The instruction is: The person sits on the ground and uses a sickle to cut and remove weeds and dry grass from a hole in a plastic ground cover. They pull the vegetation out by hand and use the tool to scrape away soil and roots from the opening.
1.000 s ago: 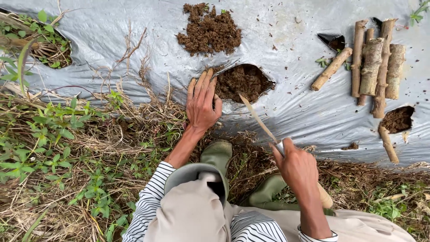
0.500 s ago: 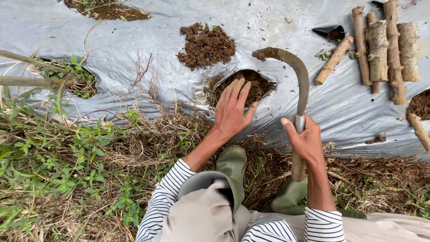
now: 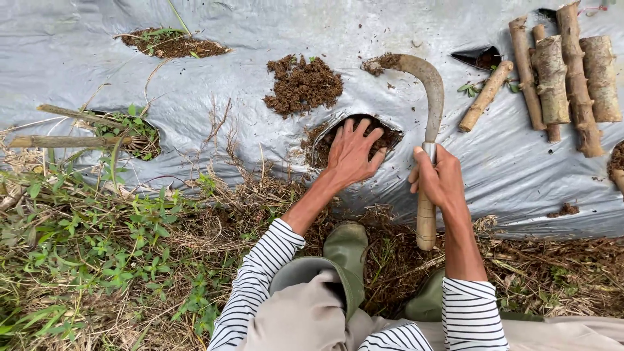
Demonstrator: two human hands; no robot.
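I am pressing my open left hand (image 3: 351, 155) flat into the dirt in the planting hole (image 3: 383, 133) in the grey plastic sheet (image 3: 195, 78), while my right hand (image 3: 442, 179) is gripping the sickle (image 3: 430, 97) tight, blade pointing safely away.

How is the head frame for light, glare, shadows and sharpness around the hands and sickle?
Head view: soft, even daylight with faint shadows; mild sheen on the grey plastic mulch sheet, nothing blown out. The left hand in the planting hole, the right hand and the sickle are sharp, without motion blur. Slight wide-angle bending at the edges.
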